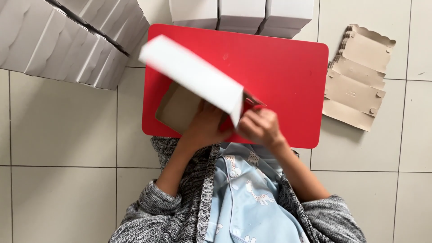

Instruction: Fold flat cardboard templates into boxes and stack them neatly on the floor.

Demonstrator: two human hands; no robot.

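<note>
Both hands held a half-folded box (193, 78), white outside, tan inside, over the red table (288, 76). Left hand (204, 126) gripped its underside; right hand (261, 127) pinched a flap. Folded white boxes (67, 40) stacked top-left & top-centre (240, 15); flat tan blanks (357, 78) lay on the floor, right.

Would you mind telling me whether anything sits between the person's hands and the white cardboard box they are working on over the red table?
Nothing visible does. The left hand and the right hand both already touch the white cardboard box, held tilted above the red table. The stack of flat box blanks lies apart on the floor.
</note>
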